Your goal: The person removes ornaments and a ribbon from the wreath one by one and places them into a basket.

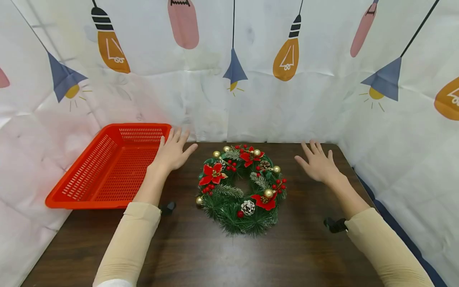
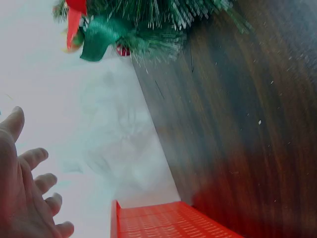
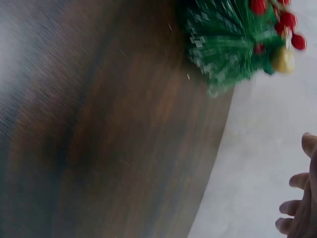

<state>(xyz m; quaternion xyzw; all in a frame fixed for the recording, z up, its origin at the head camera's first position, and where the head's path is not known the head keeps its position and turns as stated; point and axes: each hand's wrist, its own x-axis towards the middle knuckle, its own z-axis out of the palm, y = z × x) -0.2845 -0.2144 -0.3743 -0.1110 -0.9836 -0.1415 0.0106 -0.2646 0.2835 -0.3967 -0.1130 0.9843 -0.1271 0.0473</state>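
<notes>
A green Christmas wreath [image 1: 229,205] with red poinsettias, gold balls, red berries and pinecones lies on the dark wooden table in the head view. My left hand [image 1: 173,151] is held up with fingers spread, between the wreath and a red plastic basket [image 1: 104,204], overlapping the basket's right rim in this view. On the other side, my right hand [image 1: 319,162] hovers to the right of the wreath, fingers spread and holding nothing. Both wrist views show part of the wreath, the left hand [image 2: 25,193] and the right hand [image 3: 303,198] apart from it.
The red basket stands at the table's left, with nothing seen inside its slotted walls. A white curtain [image 1: 208,107] printed with lamps and bulbs hangs behind and around the table [image 1: 229,263]. Bare wood shows in front of the wreath.
</notes>
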